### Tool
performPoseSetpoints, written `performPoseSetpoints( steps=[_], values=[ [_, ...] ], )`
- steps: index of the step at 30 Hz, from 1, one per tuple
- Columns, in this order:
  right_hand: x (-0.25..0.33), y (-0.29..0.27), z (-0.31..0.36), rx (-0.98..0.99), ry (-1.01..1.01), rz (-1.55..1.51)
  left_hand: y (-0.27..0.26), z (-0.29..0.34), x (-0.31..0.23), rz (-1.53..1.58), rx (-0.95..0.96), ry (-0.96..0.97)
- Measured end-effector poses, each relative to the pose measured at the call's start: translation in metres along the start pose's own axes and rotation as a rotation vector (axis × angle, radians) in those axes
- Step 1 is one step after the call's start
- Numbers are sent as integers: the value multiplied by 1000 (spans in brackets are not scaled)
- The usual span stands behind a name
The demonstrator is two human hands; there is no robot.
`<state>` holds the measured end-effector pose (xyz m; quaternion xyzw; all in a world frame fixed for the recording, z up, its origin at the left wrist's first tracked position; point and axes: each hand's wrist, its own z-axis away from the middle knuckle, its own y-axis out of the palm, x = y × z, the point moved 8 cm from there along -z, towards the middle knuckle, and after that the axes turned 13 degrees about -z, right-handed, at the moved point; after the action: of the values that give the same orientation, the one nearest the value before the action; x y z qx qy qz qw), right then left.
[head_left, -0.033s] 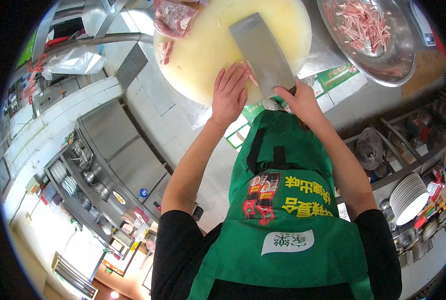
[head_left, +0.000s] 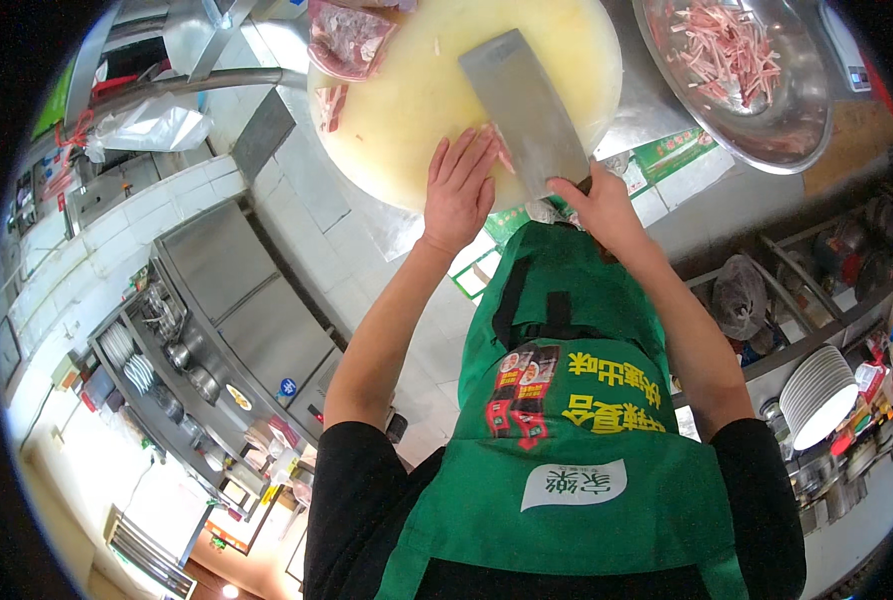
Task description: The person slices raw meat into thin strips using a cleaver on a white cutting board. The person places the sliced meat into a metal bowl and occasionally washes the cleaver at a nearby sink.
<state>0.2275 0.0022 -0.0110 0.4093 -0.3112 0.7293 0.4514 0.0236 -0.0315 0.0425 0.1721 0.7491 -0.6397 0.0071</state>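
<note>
I look down from the wearer's head at a round, pale yellow cutting board [head_left: 586, 70] on a steel counter [head_left: 641, 105]. The left hand [head_left: 458, 190] lies flattened on the board, palm down, fingers straight and close together, clamped on nothing. A small piece of pink meat [head_left: 504, 156] shows at its fingertips; how much lies under them I cannot tell. The light press looks meant to steady that piece.

The right hand [head_left: 598, 203] is closed around the handle of a broad cleaver [head_left: 524, 110], thumb against the blade near the handle, a hold that probably keeps the wide blade from twisting. The blade's flat face shows to me, its far end pointing up and left across the board. The meat sits between the left fingertips and the blade's left side, seemingly touching both: just beyond the left hand, and up and left of the right.

A larger chunk of meat [head_left: 349, 42] rests at the board's upper left rim, with a smaller scrap [head_left: 330, 106] just below it, perhaps set there to leave the middle free for the blade. Right of the board, a steel bowl [head_left: 814, 110] holds thin meat strips [head_left: 726, 55], apparently placed within the right hand's reach.
</note>
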Motion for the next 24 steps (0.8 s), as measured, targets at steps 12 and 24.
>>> performPoseSetpoints(
  steps=[12,24],
  values=[
    [-1,3,3,-10,-21,69,0,0,-2,-26,-11,-3],
    [85,49,46,-6,-348,664,-22,-5,13,116,-299,-166]
  ],
)
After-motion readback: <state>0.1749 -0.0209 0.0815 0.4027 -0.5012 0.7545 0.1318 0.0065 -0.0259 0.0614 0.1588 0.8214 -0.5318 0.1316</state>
